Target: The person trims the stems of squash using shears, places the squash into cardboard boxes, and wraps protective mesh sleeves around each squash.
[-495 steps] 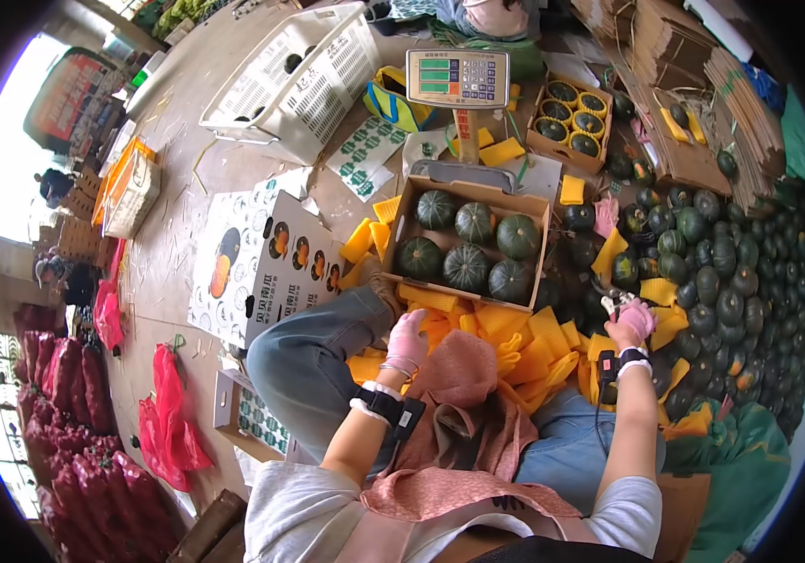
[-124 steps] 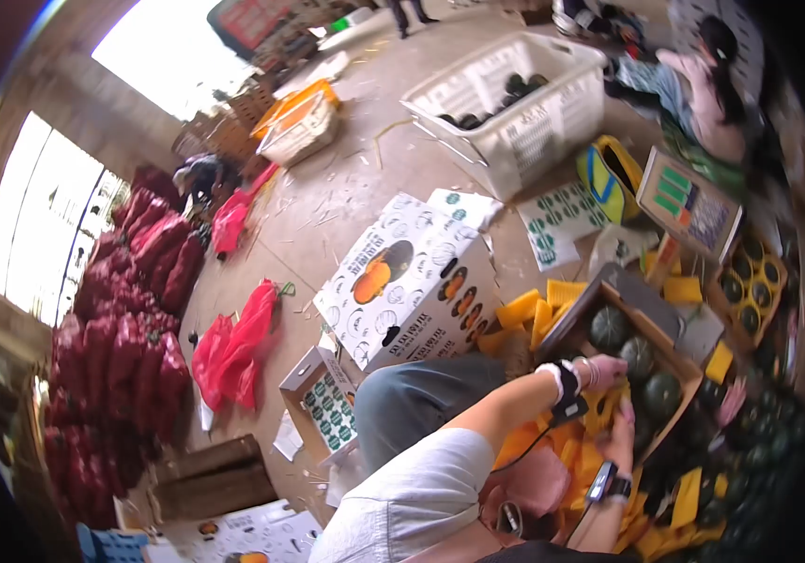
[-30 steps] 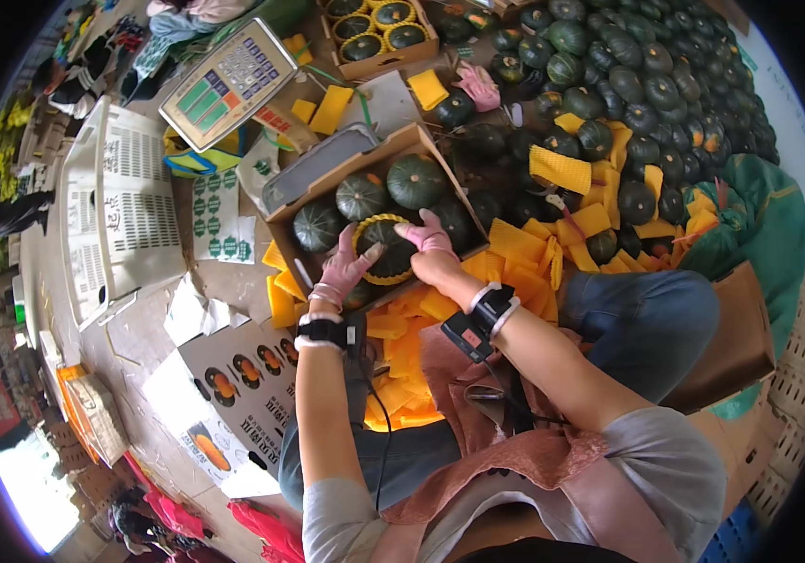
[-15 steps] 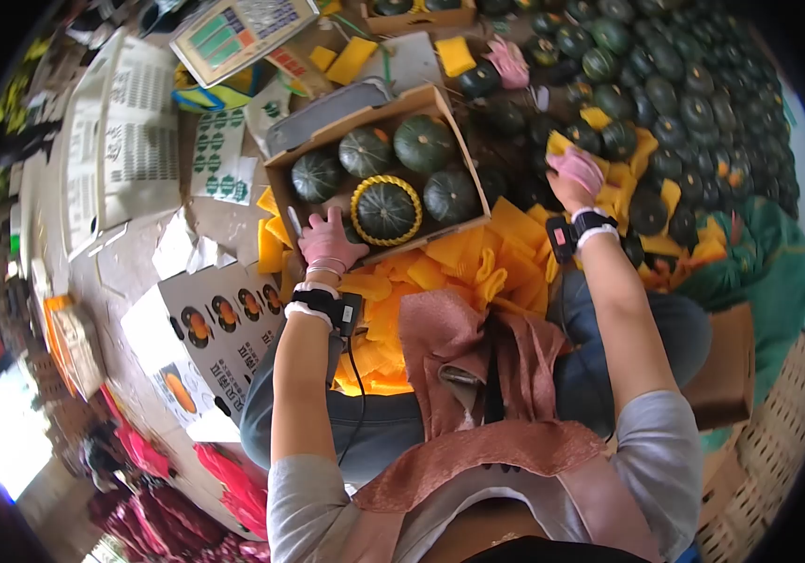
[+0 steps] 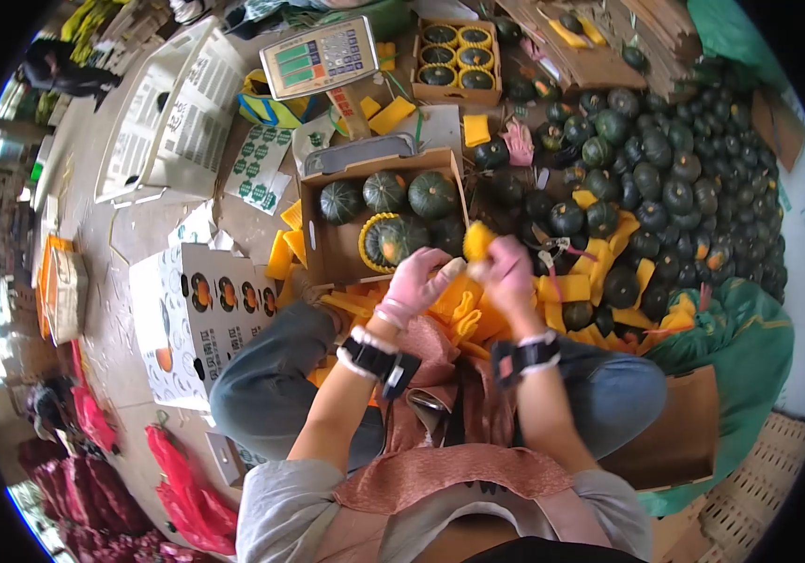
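My left hand (image 5: 414,287), in a pink glove, is at the open box's (image 5: 330,265) front edge. Its fingers are curled together, their contents unclear, just below a green pumpkin (image 5: 404,240) with an orange patch. That pumpkin overlaps another ringed by a yellow foam net (image 5: 369,246). Several bare pumpkins, including one at the back left (image 5: 339,202), sit in the box. Right of the box, my right hand (image 5: 507,270), also pink-gloved and blurred, is closed on a yellow foam piece (image 5: 479,240). Loose yellow foam lies beneath both hands.
Behind the box stands a scale (image 5: 320,58); a box of netted pumpkins (image 5: 457,94) is farther back. A pumpkin heap (image 5: 674,178) fills the right side. Cutters (image 5: 552,246) lie right of my right hand. At left are a white crate (image 5: 177,113) and a printed carton (image 5: 177,328).
My right hand has come back from the foam at right toward my left hand, bringing a yellow piece. My left hand has left the box's left corner. An orange-patched pumpkin now overlaps the netted one.
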Tool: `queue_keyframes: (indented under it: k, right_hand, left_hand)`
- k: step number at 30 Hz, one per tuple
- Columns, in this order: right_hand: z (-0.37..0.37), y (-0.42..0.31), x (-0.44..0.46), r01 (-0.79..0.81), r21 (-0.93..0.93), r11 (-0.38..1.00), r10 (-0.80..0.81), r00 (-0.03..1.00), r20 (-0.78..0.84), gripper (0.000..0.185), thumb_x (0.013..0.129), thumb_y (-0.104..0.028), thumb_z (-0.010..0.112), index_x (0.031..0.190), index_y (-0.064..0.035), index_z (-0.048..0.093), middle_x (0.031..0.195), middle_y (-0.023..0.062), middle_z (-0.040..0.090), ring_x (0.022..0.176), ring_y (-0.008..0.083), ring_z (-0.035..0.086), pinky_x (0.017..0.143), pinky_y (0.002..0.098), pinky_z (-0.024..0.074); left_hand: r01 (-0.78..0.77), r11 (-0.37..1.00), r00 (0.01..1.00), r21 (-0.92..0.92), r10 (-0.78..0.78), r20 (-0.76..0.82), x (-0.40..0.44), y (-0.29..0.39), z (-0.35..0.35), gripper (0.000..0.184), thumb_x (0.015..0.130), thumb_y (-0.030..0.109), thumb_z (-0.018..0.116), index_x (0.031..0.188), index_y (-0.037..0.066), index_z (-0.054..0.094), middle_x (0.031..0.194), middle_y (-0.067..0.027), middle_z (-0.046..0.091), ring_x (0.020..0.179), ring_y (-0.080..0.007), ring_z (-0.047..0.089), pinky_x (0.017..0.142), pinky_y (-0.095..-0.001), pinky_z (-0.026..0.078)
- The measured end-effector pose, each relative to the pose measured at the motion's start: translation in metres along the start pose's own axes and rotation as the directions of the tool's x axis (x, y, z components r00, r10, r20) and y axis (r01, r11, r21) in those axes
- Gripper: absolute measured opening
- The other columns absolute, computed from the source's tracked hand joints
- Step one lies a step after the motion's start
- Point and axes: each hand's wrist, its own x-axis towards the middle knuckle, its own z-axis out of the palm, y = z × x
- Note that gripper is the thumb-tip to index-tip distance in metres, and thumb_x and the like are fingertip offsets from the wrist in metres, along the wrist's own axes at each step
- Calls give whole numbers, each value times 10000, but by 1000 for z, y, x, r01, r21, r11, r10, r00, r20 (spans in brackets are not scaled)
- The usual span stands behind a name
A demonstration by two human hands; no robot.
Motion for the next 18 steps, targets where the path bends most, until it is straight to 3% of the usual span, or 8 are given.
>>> queue_keyframes:
  k: [2,3,6,9,12,15,17,18]
  right_hand:
    - [20,-26,-28,53,312,949,-79,994,72,319,638,-200,749,879,-51,603,794,123,562,725,311,538,625,373,430]
    - [14,-44,-39,-1,347,938,-59,985,163,337,624,-164,754,906,-49,611,829,136,578,762,322,558,651,371,446]
    - [10,-70,-64,76,362,929,-121,987,102,332,622,-141,764,897,-46,604,837,126,577,790,304,573,680,356,457]
    - [2,-84,-83,217,403,889,-244,970,15,349,661,-264,783,850,-35,599,885,111,552,807,281,553,655,344,442]
    - [4,-74,-106,-267,899,348,166,961,221,267,689,-192,773,850,-62,605,940,94,543,836,263,551,679,325,447]
    - [-9,-75,-99,-81,522,849,63,997,52,197,681,-26,714,833,-95,610,875,83,522,775,230,541,669,291,448]
    - [-11,-77,-87,333,303,893,-289,940,-184,270,667,77,651,873,-92,610,846,80,506,735,235,536,658,281,451]
    - [-10,-76,-88,333,303,893,-291,940,-176,265,687,110,635,883,-67,611,850,74,509,753,219,545,662,282,455]
  left_hand:
    - [-20,921,993,-390,-28,-118,-31,14,6,331,905,330,559,942,2,582,754,-58,539,716,-145,496,642,-267,420]
    - [-23,967,986,-255,-19,-164,-44,18,4,322,909,322,562,956,4,575,771,-15,503,754,-76,432,643,-230,401]
    - [133,808,988,-574,-157,8,-79,20,7,334,911,312,564,1013,-5,545,839,0,517,784,-75,442,668,-223,401]
    - [81,833,993,-547,-116,-30,-101,27,13,293,909,273,567,1012,1,534,833,-12,517,772,-85,439,671,-238,408]
    - [100,896,988,-434,-142,-66,-116,63,6,227,849,197,612,931,-1,536,786,-52,507,732,-104,439,640,-261,411]
    - [40,954,981,-297,-94,-169,-123,73,3,211,742,128,654,838,-11,527,747,-83,487,683,-139,437,606,-280,408]
    - [-72,980,952,-184,12,-306,-121,69,4,204,635,74,649,755,-16,511,722,-91,467,625,-184,431,583,-288,398]
    - [-54,997,944,-62,31,-328,-121,65,5,218,640,57,655,787,-7,507,724,-96,476,636,-197,458,604,-288,415]
